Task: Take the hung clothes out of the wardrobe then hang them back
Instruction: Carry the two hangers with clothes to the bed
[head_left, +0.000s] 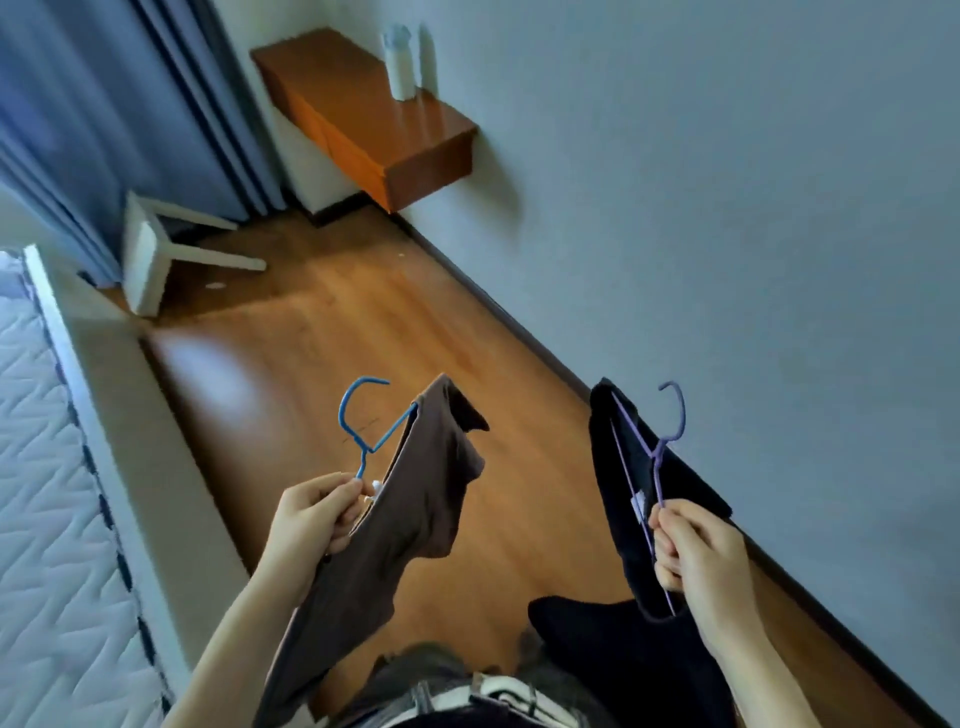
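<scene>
One brown garment (415, 509), blue hanger (389, 430); one black garment (685, 480), purple hanger (660, 467).

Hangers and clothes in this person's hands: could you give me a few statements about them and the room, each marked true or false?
1. The left hand holds a blue hanger carrying a brown garment. True.
2. The right hand holds a red hanger. False: it is a purple hanger, carrying a black garment.
3. Both hangers hang on a rail. False: both are held up over the wooden floor.
4. A white bottle stands on the wooden shelf. True.
</scene>
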